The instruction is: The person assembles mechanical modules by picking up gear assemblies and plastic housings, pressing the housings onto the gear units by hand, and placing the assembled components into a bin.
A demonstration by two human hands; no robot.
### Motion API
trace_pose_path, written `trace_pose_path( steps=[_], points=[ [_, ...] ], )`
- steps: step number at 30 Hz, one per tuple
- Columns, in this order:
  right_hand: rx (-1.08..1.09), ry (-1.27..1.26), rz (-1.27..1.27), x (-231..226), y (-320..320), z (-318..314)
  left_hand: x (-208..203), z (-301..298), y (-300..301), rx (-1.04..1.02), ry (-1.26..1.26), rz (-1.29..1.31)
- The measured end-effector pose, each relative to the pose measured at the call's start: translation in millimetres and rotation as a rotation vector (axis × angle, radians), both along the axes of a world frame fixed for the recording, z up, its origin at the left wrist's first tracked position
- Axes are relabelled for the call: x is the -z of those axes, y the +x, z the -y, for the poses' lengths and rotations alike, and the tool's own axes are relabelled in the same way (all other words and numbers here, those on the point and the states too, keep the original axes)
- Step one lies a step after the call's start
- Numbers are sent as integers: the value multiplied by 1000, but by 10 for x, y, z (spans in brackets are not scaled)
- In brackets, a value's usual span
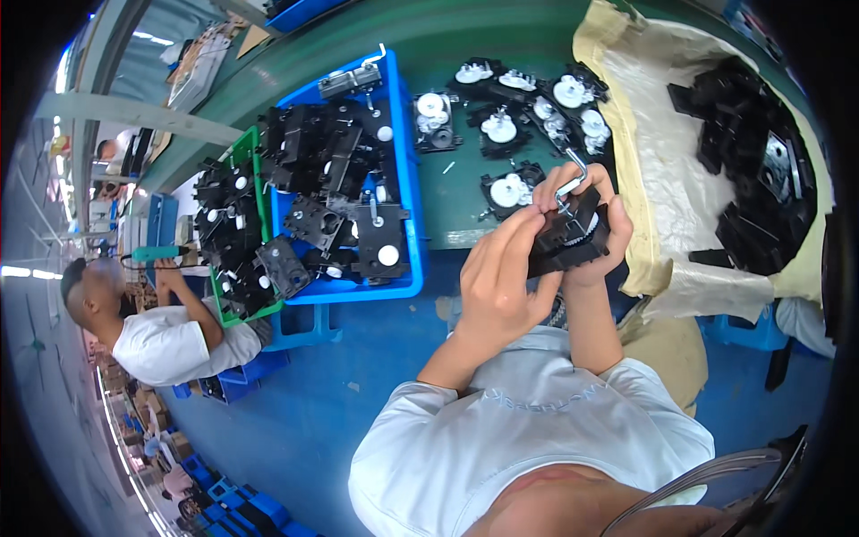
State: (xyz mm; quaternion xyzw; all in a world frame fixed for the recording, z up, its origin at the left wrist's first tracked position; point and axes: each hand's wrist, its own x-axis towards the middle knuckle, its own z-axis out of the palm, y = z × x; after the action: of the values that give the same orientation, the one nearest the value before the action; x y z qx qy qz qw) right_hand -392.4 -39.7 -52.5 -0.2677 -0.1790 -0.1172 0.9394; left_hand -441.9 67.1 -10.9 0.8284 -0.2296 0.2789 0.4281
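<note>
In front of my chest, a black plastic gear housing is held between both hands. My left hand grips its left side, and the fingertips meet near its top. My right hand wraps round the right side, its fingers curled over the far edge. A bent silver metal rod stands up from the housing beside the fingertips; its lower end is partly hidden. One toothed wheel shows pale along the housing's side. Just beyond my hands lies a black unit with white gears on the green table.
Left of my hands, a blue bin holds black units; a green crate with more stands beside it. Several white-geared units lie farther back. At right, a yellowish sack bears black parts. A co-worker sits at far left.
</note>
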Motion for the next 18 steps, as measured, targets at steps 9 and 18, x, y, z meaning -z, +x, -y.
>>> trace_pose_path(
  steps=[9,18],
  points=[
    [113,90,-143,-290,51,-263,-81,2,36,-154,132,80],
    [-13,98,-78,-130,74,-184,-65,-49,27,-153,97,77]
  ],
)
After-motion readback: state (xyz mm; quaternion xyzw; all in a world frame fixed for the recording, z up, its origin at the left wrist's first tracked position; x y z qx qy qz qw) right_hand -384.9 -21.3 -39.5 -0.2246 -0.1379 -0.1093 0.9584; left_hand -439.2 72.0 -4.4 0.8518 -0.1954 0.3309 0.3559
